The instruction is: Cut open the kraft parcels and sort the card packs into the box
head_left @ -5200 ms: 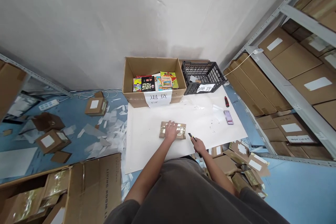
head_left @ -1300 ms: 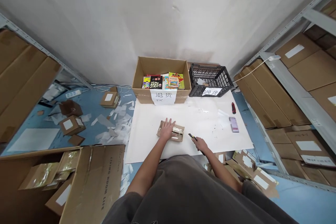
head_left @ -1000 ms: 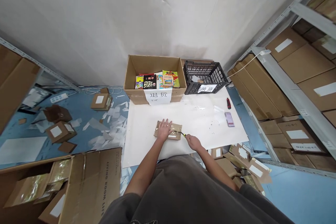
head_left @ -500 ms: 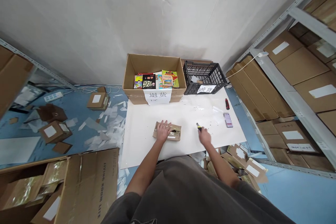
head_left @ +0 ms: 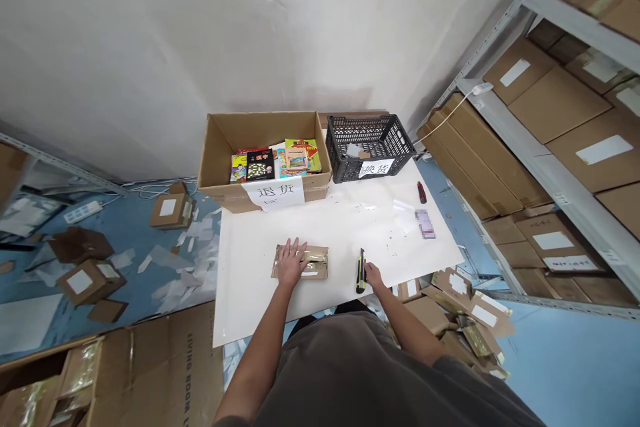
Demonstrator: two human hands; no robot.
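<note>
The yellow-and-black knife (head_left: 361,271) has just come away from the parcel (head_left: 319,267): a second ago its tip was at the parcel's right end, and now it points toward the desk's far edge, clear of the cardboard. From where I stand, a dark gap shows in the shiny tape on top of the parcel, so I judge that the cutting has broken the seal and has paused, with the contents yet to come out.

The parcel lies flat on the desk (head_left: 245,287), left of the middle and closer to the near edge than the far one. The left hand (head_left: 290,271) is spread over its left part, fingers extended and pressing, clenched around nothing. The right hand (head_left: 373,275) is at the knife's right side, near the near edge; its fingers touch the handle, but I cannot tell whether they grip it or have let it go.

Counting up: one parcel, one yellow-and-black knife and one red-and-black tool (head_left: 422,193) by the right edge, with one blurred purple item (head_left: 425,224) just nearer. Toward the far edge stand one cardboard box (head_left: 223,196) at the left corner and one black crate (head_left: 345,169) beside it, each bearing one lettered sheet. At least four books (head_left: 260,164) show in the box; overlap hides the exact number.
</note>
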